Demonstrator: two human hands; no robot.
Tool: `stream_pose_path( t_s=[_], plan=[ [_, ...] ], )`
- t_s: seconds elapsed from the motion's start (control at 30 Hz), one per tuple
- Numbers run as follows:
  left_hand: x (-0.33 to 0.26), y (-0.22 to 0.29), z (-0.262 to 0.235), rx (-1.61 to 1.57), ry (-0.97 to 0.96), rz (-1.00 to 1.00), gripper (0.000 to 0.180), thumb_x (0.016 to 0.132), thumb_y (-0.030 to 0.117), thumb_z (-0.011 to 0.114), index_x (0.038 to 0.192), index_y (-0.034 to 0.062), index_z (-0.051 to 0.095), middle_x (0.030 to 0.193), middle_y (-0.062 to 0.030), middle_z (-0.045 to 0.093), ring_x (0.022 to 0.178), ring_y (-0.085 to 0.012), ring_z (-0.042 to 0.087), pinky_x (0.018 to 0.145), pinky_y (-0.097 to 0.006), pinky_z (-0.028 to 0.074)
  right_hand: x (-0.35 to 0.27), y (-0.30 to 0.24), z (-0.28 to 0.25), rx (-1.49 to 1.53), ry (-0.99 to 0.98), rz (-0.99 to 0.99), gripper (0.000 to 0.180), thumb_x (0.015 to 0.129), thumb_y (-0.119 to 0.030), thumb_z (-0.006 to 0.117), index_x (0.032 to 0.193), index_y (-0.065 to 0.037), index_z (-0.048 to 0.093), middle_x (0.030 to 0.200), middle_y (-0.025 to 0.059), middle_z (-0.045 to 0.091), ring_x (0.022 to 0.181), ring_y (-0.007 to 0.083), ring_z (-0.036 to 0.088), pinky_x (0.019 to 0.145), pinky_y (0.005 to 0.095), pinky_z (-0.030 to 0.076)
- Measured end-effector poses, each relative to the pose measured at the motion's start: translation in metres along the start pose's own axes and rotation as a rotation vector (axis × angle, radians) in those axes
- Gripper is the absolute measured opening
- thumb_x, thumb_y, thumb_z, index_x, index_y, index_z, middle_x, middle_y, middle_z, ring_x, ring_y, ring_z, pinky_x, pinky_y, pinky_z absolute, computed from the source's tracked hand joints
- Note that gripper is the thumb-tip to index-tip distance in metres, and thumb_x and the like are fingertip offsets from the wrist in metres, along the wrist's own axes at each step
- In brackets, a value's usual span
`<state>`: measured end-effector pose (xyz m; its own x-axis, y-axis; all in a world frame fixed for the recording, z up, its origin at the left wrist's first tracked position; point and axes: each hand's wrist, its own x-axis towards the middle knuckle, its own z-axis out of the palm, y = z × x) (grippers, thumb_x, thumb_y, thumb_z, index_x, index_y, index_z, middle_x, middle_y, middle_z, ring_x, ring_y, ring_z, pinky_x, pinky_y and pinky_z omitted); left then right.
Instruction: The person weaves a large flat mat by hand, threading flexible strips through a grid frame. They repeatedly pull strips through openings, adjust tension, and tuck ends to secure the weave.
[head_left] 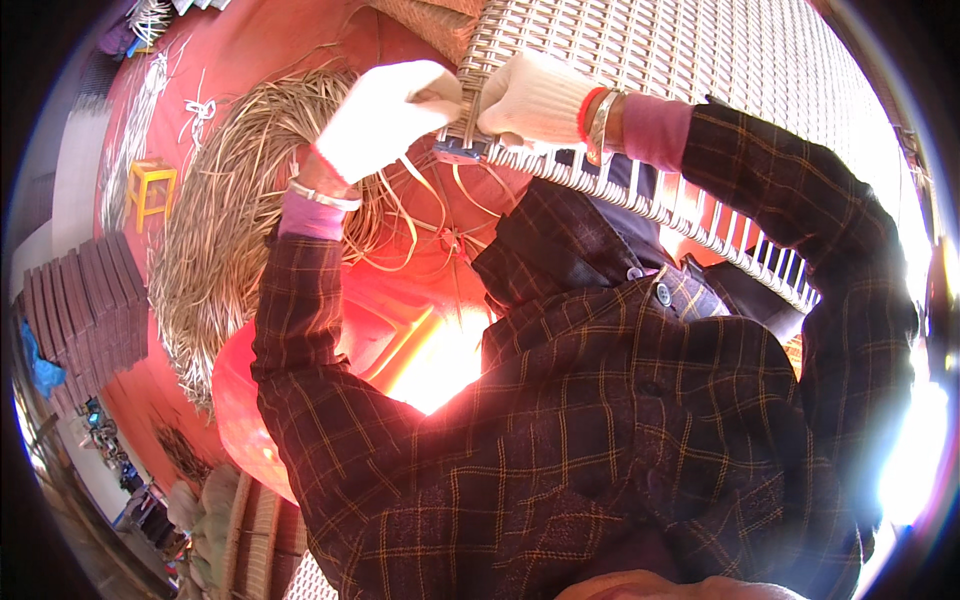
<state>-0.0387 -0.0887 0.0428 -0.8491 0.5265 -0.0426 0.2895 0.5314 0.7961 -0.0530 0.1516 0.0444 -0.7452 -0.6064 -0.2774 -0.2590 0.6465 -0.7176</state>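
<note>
While both gloved fists grip strand ends at the panel (640, 60) edge, left hand (385, 115) and right hand (535, 97) should pull evenly, snug.

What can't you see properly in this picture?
Head view:
- Fingers of the left hand and right hand: covered by white gloves.
- Blue tool: mostly hidden under the left hand.
- Woven panel: cut off by the top edge.
- Right side: washed out by glare.

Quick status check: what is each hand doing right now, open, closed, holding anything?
Left hand: gloved, closed on a strand at the woven panel edge.
Right hand: gloved, fisted at the panel edge; what it holds cannot be told.
</note>
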Motion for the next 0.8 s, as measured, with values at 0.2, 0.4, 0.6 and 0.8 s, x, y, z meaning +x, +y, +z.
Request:
stream_pose_path(
  t_s=[0.2, 0.4, 0.6, 0.8],
  plan=[
    [-0.007, -0.008, -0.021, 0.082, -0.027, 0.025, 0.021, 0.100, 0.016, 0.072, 0.115, 0.0010, 0.075, 0.101, -0.0096, 0.077, 0.090, -0.0170, 0.070, 0.083, -0.034, 0.056, 0.004, 0.015, 0.011, -0.154, 0.097, -0.222, 0.021, 0.091, -0.020, 0.068, 0.094, -0.007, 0.085, 0.065, 0.0021, 0.072, 0.055, 0.0092, 0.068, 0.053, 0.0283, 0.056],
    [-0.001, -0.004, -0.008, 0.118, -0.021, 0.018, 0.020, 0.101, 0.018, 0.073, 0.108, -0.0007, 0.074, 0.096, -0.0097, 0.075, 0.088, -0.0168, 0.068, 0.081, -0.034, 0.055, -0.011, 0.002, 0.017, -0.166, 0.241, -0.085, 0.021, 0.090, -0.023, 0.071, 0.095, -0.010, 0.086, 0.071, 0.0077, 0.075, 0.060, 0.0190, 0.071, 0.064, 0.0360, 0.060],
    [0.000, -0.002, -0.017, 0.152, -0.039, 0.051, 0.023, 0.098, 0.019, 0.073, 0.106, -0.0022, 0.075, 0.096, -0.0132, 0.074, 0.088, -0.0244, 0.071, 0.083, -0.036, 0.056, -0.019, -0.011, 0.020, -0.255, 0.328, -0.049, 0.024, 0.093, -0.031, 0.071, 0.102, -0.015, 0.086, 0.076, 0.0158, 0.075, 0.073, 0.0317, 0.076, 0.074, 0.0469, 0.061],
    [-0.001, -0.037, -0.011, -0.112, -0.061, -0.137, 0.025, 0.101, 0.020, 0.071, 0.112, -0.0014, 0.077, 0.097, -0.0080, 0.074, 0.089, -0.0157, 0.069, 0.083, -0.033, 0.055, -0.018, -0.008, 0.022, -0.390, 0.368, -0.151, 0.022, 0.092, -0.028, 0.070, 0.096, -0.012, 0.083, 0.079, 0.0168, 0.076, 0.074, 0.0344, 0.076, 0.074, 0.0482, 0.061]
  ],
)
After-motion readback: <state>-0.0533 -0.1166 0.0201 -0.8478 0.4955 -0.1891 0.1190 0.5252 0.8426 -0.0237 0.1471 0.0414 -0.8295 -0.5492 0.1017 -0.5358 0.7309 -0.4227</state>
